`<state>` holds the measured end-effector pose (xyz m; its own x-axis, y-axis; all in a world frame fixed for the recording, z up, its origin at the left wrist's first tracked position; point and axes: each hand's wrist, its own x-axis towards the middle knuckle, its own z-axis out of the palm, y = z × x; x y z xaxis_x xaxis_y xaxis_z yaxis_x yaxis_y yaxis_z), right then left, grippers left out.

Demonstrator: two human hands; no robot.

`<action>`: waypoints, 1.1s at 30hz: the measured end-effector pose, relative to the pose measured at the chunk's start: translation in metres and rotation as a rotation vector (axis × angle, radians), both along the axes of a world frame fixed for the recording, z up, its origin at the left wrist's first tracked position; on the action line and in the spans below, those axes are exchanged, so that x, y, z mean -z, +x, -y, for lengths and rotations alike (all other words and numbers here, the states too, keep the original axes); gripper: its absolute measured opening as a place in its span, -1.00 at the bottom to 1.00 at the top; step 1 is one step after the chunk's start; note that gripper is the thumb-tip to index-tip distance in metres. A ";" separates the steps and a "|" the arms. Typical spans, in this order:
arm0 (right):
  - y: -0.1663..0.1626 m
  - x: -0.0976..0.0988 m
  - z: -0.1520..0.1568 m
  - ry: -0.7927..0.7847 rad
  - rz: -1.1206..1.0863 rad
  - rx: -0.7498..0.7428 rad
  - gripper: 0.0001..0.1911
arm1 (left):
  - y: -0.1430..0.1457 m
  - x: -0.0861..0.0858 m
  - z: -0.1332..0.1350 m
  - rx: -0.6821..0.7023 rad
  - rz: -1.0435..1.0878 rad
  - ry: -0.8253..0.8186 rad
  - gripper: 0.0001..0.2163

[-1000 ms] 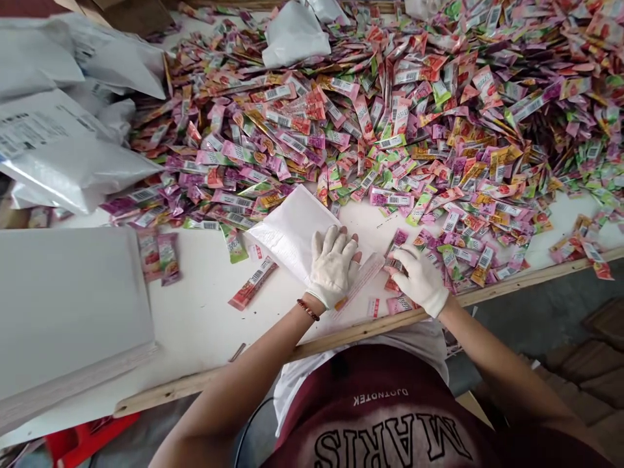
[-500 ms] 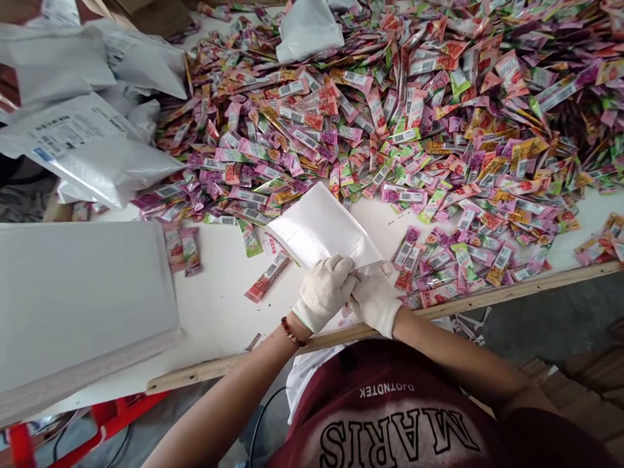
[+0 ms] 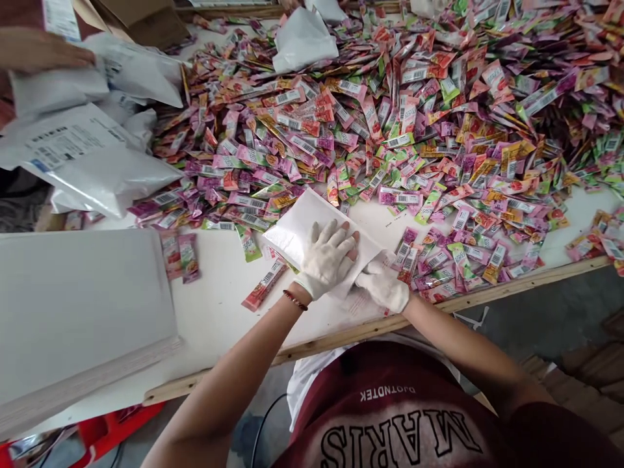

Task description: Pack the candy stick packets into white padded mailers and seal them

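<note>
A white bubble mailer [image 3: 297, 224] lies slantwise on the table in front of me, plump in the middle. My left hand [image 3: 329, 257], in a white glove with bare fingertips, rests flat on it with the fingers spread. At the mailer's near right corner my gloved right hand [image 3: 385, 286] is closed, its fingertips on the edge and partly hidden there. A crinkled, see-through piece of plastic with faint red print [image 3: 358, 302] shows below the mailer, between the hands. A red stick sachet [image 3: 264, 286] lies just left of the mailer.
A huge heap of colourful stick sachets [image 3: 302, 123] covers the back of the table. At left stand a stack of white sheets or mailers [image 3: 82, 312] and filled, labelled white mailers [image 3: 97, 156]. Another person's hand [image 3: 43, 49] reaches over them. A wooden edge [image 3: 312, 348] runs along the front.
My left hand has moved from the mailer's near edge up onto its face and spread out. The right hand has shifted slightly right. Another person's hand has appeared at upper left.
</note>
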<state>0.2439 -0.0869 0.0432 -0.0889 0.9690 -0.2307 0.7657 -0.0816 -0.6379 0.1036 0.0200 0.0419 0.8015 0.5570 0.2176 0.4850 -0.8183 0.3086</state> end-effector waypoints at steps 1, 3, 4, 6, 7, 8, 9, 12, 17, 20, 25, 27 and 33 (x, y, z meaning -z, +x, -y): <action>0.007 -0.001 0.007 -0.018 -0.038 0.007 -0.77 | 0.004 0.008 0.000 -0.013 -0.022 -0.004 -0.62; 0.026 -0.004 0.020 -0.015 -0.109 0.075 -0.74 | 0.010 0.022 0.005 -0.046 -0.052 -0.014 -0.58; 0.038 -0.006 0.026 0.029 -0.096 0.132 -0.75 | 0.013 0.026 0.008 -0.061 -0.059 -0.019 -0.57; 0.061 -0.010 0.032 0.164 0.058 0.240 -0.81 | 0.018 0.031 0.014 -0.071 -0.067 -0.034 -0.55; 0.070 -0.010 0.032 0.219 0.182 0.263 -0.82 | 0.019 0.031 0.016 -0.067 -0.073 -0.043 -0.55; 0.077 -0.010 0.030 0.244 0.300 0.261 -0.81 | 0.020 0.031 0.017 -0.061 -0.078 -0.051 -0.55; 0.081 -0.008 0.026 0.239 0.396 0.245 -0.79 | 0.020 0.031 0.018 -0.056 -0.081 -0.055 -0.56; 0.080 -0.001 0.010 0.180 0.510 0.185 -0.82 | 0.020 0.029 0.018 -0.030 -0.088 -0.044 -0.58; 0.068 -0.029 0.019 0.211 0.012 0.199 -0.83 | 0.011 0.027 0.000 0.071 -0.089 -0.012 -0.59; 0.084 -0.070 0.063 -0.119 -0.531 0.063 -0.79 | -0.001 0.029 -0.026 0.198 -0.092 -0.020 -0.59; 0.127 -0.107 0.111 -0.614 -0.244 -0.127 -0.79 | -0.014 0.031 -0.046 0.288 -0.146 -0.001 -0.58; 0.125 -0.098 0.098 -0.341 0.156 -0.078 -0.75 | -0.012 0.028 -0.032 0.220 -0.140 0.022 -0.57; 0.064 -0.040 0.006 0.227 0.479 -0.483 -0.54 | -0.007 0.016 0.036 -0.114 -0.107 0.021 -0.78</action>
